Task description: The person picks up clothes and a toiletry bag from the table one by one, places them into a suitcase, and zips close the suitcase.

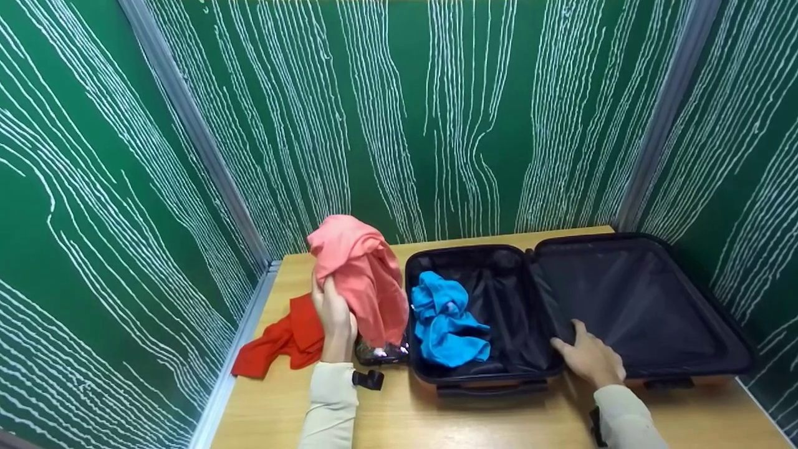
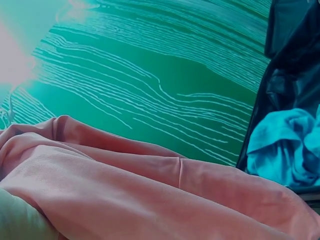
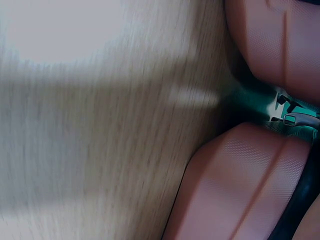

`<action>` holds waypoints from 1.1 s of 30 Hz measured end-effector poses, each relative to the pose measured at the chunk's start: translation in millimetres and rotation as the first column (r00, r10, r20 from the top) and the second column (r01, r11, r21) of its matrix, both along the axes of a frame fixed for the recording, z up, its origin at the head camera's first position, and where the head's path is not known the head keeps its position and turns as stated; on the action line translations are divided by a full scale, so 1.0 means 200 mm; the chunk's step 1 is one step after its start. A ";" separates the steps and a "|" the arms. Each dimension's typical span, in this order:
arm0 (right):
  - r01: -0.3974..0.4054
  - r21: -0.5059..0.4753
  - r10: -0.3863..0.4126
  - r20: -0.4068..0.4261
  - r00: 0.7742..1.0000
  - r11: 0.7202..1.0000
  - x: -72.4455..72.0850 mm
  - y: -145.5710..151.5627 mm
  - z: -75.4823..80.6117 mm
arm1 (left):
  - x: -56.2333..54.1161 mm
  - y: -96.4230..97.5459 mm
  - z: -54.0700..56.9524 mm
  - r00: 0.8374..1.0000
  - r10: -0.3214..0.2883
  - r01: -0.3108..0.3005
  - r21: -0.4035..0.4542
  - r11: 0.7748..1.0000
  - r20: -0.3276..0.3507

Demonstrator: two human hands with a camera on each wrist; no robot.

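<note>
My left hand [image 1: 335,315] holds up a crumpled pink cloth garment [image 1: 368,280], raised left of an open suitcase. In the left wrist view the pink garment [image 2: 125,195] covers the hand, and its folds fill the lower part. The suitcase's left shell [image 1: 502,312] has a black lining, with a bunched blue cloth [image 1: 450,327] along its left side. Over the near inner corner of the right shell [image 1: 629,305] rests my right hand [image 1: 591,358], its thumb spread from the fingers. From the right wrist, the suitcase's orange-brown outside [image 3: 240,175] shows, and most of that hand is hidden.
A red cloth [image 1: 293,337] lies on the wooden table [image 1: 374,424] at the left. Partly beneath the raised pink garment sits a dark glossy item [image 1: 380,355], beside the suitcase. Green walls [image 1: 449,125] with white wavy lines stand behind and at both sides.
</note>
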State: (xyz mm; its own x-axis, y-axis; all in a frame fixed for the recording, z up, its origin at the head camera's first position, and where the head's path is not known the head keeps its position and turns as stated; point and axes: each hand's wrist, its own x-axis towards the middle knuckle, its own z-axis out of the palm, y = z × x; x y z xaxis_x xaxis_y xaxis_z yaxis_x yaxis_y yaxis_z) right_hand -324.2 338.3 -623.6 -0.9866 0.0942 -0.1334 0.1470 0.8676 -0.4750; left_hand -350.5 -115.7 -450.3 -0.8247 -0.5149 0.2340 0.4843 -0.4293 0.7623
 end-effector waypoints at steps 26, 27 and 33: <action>0.008 0.004 -0.008 0.002 1.000 1.000 -0.01 0.02 -0.02 | -0.01 0.19 0.17 0.994 -0.088 0.087 -0.019 0.996 -0.060; 0.007 0.005 -0.007 0.004 1.000 1.000 -0.01 0.01 -0.02 | -0.01 0.20 0.18 0.994 -0.095 0.094 -0.015 0.995 -0.062; -0.007 0.006 0.007 -0.004 1.000 1.000 -0.02 0.00 -0.02 | 0.00 0.25 0.20 0.986 -0.144 0.142 -0.033 0.989 -0.085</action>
State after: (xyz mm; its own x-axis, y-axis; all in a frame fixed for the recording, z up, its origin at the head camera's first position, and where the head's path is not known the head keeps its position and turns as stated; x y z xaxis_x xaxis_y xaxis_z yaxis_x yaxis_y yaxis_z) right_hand -327.4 338.9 -627.8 -0.9878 0.0877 -0.1289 0.1388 0.8714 -0.4705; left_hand -350.4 -65.2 -409.9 -0.8653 -0.3860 0.3199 0.4843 -0.4787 0.7323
